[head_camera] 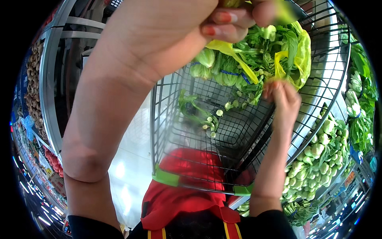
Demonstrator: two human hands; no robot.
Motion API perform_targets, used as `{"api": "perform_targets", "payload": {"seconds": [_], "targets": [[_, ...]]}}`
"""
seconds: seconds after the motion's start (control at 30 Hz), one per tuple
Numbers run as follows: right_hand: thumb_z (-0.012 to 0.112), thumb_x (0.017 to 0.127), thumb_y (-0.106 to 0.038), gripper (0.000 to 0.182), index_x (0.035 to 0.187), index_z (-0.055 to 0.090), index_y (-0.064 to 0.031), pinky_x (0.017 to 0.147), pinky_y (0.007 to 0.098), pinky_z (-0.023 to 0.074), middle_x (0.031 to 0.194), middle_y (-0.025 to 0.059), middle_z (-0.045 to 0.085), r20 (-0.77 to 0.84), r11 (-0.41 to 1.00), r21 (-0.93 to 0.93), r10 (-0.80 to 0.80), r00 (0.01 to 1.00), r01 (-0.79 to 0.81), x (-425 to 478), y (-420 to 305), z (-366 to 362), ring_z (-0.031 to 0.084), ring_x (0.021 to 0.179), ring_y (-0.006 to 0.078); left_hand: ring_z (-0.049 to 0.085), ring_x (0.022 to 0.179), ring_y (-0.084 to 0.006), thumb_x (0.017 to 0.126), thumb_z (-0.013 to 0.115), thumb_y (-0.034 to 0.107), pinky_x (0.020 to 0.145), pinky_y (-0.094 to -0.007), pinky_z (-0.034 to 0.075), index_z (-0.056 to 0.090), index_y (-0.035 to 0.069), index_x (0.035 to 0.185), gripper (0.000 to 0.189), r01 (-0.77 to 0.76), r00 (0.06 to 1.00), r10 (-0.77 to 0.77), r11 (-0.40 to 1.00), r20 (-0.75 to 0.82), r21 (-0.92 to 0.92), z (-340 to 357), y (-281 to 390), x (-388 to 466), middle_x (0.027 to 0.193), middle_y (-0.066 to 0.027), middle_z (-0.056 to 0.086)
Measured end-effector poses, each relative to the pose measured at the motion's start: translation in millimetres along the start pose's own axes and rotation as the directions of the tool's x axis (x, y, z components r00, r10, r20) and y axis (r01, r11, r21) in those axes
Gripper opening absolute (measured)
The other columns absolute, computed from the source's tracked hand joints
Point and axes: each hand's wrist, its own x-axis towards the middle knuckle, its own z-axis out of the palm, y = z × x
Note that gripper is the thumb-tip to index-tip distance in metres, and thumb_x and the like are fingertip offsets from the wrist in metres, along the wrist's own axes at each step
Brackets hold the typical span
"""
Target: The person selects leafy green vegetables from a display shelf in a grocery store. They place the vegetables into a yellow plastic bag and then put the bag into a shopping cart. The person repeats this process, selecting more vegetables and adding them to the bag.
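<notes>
My left hand [216, 25] is raised close to the camera at the top, its fingers curled. It seems to grip a blurred yellow-green thing [283, 12] with a dark end, partly cut off by the frame. Lower down, my right hand [283, 95] pinches the edge of a yellow plastic bag [303, 56]. The bag lies around and among leafy green vegetables [253, 53] in a wire shopping cart [153, 119]. Bunches of pale-stemmed greens [206, 58] beside it are bound with blue tape [229, 72].
Loose cut stems [210, 119] lie on the cart's mesh. The cart has green corner pieces [165, 176]. To the right are piles of bok choy [316, 152] and leafy bunches [356, 101]. A metal-edged stand [49, 74] with brown produce [34, 89] runs along the left.
</notes>
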Motion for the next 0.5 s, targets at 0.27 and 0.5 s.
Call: {"api": "perform_targets", "payload": {"seconds": [0.27, 0.5], "targets": [[0.082, 0.065, -0.028, 0.063, 0.117, 0.055, -0.0052, 0.09, 0.0374, 0.0432, 0.112, 0.0088, 0.055, 0.399, 0.756, -0.641, 0.185, 0.898, 0.129, -116.7, 195.2, 178.9, 0.052, 0.107, 0.0268, 0.039, 0.05, -0.0042, 0.09, 0.051, 0.004, 0.043, -0.0151, 0.03, 0.043, -0.004, 0.117, 0.029, 0.008, 0.993, 0.011, 0.987, -0.118, 0.158, -5.3, -14.8, -15.2, 0.072, -0.0029, 0.054], [0.079, 0.065, -0.032, 0.067, 0.122, 0.052, -0.0073, 0.091, 0.0395, 0.0405, 0.112, 0.009, 0.051, 0.46, 0.517, -0.781, 0.094, 0.883, 0.352, -114.0, 244.0, 231.0, 0.05, 0.109, 0.026, 0.039, 0.051, -0.0043, 0.09, 0.052, 0.004, 0.044, -0.0158, 0.031, 0.04, -0.002, 0.121, 0.033, 0.037, 0.978, 0.012, 0.973, -0.21, 0.227, -21.2, -27.6, -39.9, 0.073, -0.0025, 0.053]]}}
